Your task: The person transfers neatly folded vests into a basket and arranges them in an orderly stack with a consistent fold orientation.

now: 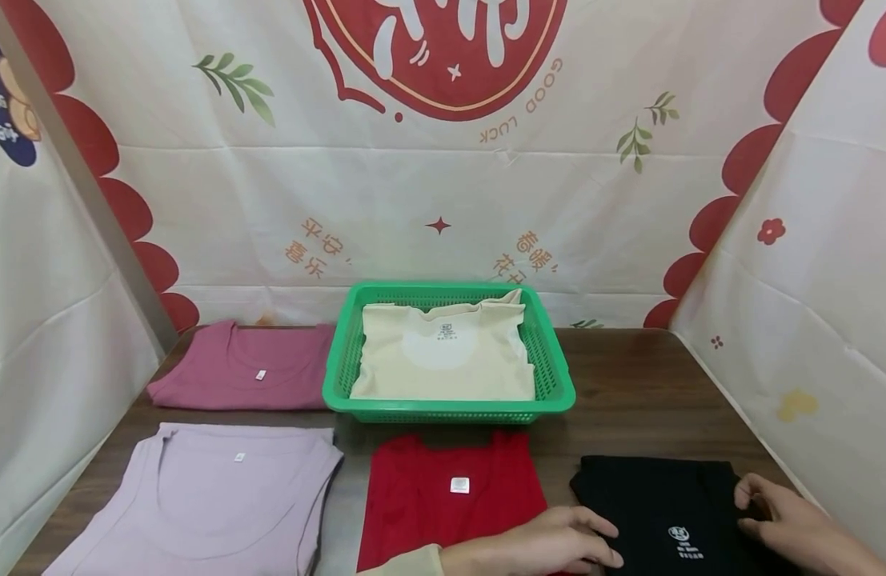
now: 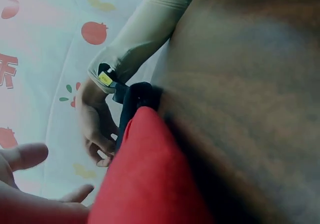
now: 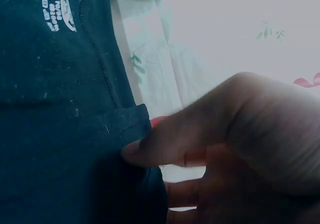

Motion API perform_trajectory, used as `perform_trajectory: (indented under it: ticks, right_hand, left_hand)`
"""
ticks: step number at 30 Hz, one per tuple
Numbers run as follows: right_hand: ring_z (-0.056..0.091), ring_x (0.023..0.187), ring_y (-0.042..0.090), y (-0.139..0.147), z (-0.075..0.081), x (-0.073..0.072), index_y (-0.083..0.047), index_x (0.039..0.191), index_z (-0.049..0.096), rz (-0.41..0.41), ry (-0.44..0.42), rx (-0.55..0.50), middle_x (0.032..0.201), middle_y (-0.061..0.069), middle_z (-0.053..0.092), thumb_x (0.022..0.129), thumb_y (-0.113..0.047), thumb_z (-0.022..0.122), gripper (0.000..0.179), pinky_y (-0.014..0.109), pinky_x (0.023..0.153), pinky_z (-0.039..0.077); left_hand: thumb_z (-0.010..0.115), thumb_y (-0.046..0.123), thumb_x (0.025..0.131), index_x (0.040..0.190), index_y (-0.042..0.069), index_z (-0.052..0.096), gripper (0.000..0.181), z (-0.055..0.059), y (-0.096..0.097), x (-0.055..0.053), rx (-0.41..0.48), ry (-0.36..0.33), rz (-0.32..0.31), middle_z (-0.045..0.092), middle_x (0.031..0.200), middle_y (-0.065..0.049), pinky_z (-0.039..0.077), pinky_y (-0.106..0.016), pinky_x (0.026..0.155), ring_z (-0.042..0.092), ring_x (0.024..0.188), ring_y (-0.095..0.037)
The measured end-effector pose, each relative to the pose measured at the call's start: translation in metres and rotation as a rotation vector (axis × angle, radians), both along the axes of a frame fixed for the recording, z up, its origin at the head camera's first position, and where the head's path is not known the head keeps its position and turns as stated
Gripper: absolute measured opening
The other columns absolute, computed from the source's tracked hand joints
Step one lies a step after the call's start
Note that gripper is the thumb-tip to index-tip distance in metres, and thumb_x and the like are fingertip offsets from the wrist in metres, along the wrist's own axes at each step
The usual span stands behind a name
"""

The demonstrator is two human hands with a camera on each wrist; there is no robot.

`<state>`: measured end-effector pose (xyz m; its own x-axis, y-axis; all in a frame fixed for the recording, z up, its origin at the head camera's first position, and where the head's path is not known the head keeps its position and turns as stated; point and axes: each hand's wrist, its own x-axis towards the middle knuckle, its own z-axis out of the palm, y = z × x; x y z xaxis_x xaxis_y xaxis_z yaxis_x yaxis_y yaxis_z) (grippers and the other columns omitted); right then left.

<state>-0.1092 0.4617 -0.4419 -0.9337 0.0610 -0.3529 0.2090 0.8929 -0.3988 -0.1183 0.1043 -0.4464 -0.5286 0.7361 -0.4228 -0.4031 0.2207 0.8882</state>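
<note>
A folded black T-shirt (image 1: pixel 651 512) with white print lies at the front right. At its right edge is my right hand (image 1: pixel 795 524), fingers bent. In the right wrist view the thumb (image 3: pixel 140 153) lies on top of the black cloth while the other fingers curl at its side edge. My left hand (image 1: pixel 536 544) reaches across a folded red shirt (image 1: pixel 435 496) with a white label. Its fingertips are right at the black T-shirt's left edge, and the thumb (image 2: pixel 27 156) is spread from the fingers in the left wrist view.
Behind the red shirt stands a green basket (image 1: pixel 450 412) holding a folded cream shirt (image 1: pixel 443 352). To the left, a mauve shirt (image 1: pixel 262 368) and a lilac shirt (image 1: pixel 205 496) lie folded on the brown table (image 1: pixel 630 384). Printed cloth (image 1: pixel 414 192) hangs around the back and sides.
</note>
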Motion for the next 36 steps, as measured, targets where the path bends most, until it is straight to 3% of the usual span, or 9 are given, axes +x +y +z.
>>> perform_trajectory:
  ticks: [4,11,15,19,22,26,30,33,36]
  right_hand:
    - [0.051,0.083,0.008,0.000,-0.001,-0.003,-0.005,0.100,0.054,0.086,0.041,-0.044,0.099,0.004,0.062,0.085,0.005,0.066,0.021,0.023,0.070,0.039]
    - [0.057,0.096,0.006,-0.007,0.002,-0.007,-0.002,0.121,0.068,0.097,0.104,0.016,0.123,0.022,0.069,0.091,-0.008,0.071,0.031,0.029,0.076,0.050]
    - [0.057,0.097,0.015,-0.011,0.003,-0.011,0.006,0.137,0.058,0.074,0.115,-0.018,0.132,0.033,0.061,0.093,-0.007,0.067,0.047,0.027,0.073,0.047]
    - [0.058,0.110,0.036,-0.013,0.004,-0.015,0.010,0.145,0.049,0.054,0.136,-0.045,0.141,0.041,0.050,0.091,-0.001,0.064,0.057,0.039,0.082,0.051]
    - [0.057,0.118,0.037,-0.015,0.002,-0.016,0.010,0.149,0.044,0.041,0.165,-0.065,0.146,0.042,0.046,0.092,0.000,0.063,0.061,0.039,0.085,0.052]
    - [0.055,0.126,0.042,-0.018,0.000,-0.016,0.007,0.153,0.039,0.007,0.178,-0.107,0.150,0.040,0.042,0.097,-0.007,0.063,0.063,0.026,0.082,0.050]
    - [0.047,0.133,0.057,-0.020,0.000,-0.015,0.004,0.151,0.045,-0.011,0.165,-0.124,0.148,0.040,0.045,0.099,-0.016,0.065,0.058,0.046,0.090,0.054]
    - [0.056,0.123,0.055,-0.017,0.000,-0.015,0.003,0.144,0.053,-0.004,0.158,-0.075,0.141,0.039,0.053,0.099,-0.021,0.067,0.053,0.056,0.087,0.054]
    - [0.063,0.115,0.048,-0.012,-0.002,-0.014,0.002,0.139,0.058,0.027,0.163,-0.040,0.134,0.036,0.060,0.096,-0.019,0.071,0.050,0.054,0.084,0.056]
  left_hand:
    - [0.066,0.026,0.098,0.129,0.014,0.069,0.034,-0.011,0.004,-0.006,-0.038,0.011,-0.068,0.071,0.115,0.003,0.055,-0.037,0.104,0.070,0.102,-0.014]
    - [0.067,0.020,0.097,0.140,0.004,0.063,0.046,-0.010,-0.001,-0.004,0.011,0.081,-0.038,0.069,0.130,0.001,0.056,-0.033,0.102,0.072,0.101,-0.011]
    - [0.067,0.018,0.098,0.140,0.002,0.061,0.046,-0.004,-0.004,-0.007,0.064,0.056,0.039,0.066,0.136,-0.002,0.056,-0.036,0.102,0.074,0.105,-0.017]
    - [0.066,0.012,0.097,0.142,-0.003,0.058,0.048,-0.002,-0.003,-0.013,0.124,0.001,0.154,0.060,0.144,-0.010,0.054,-0.046,0.105,0.072,0.112,-0.026]
    - [0.065,0.011,0.097,0.144,-0.004,0.054,0.051,-0.003,-0.003,-0.018,0.147,-0.003,0.223,0.055,0.149,-0.013,0.053,-0.048,0.106,0.068,0.117,-0.026]
    - [0.067,0.011,0.094,0.144,-0.001,0.055,0.054,-0.003,-0.004,-0.022,0.153,0.012,0.313,0.052,0.149,-0.009,0.049,-0.049,0.111,0.059,0.125,-0.023]
    - [0.068,0.014,0.091,0.145,0.006,0.057,0.055,0.000,-0.004,-0.019,0.164,0.025,0.331,0.050,0.145,-0.004,0.047,-0.049,0.113,0.051,0.127,-0.021]
    - [0.067,0.015,0.091,0.144,0.010,0.056,0.055,0.001,-0.004,-0.018,0.194,0.035,0.339,0.050,0.141,-0.004,0.048,-0.050,0.112,0.053,0.122,-0.019]
    - [0.066,0.014,0.090,0.140,0.013,0.054,0.051,-0.001,-0.003,-0.018,0.221,0.030,0.356,0.049,0.135,-0.007,0.048,-0.051,0.111,0.057,0.115,-0.019]
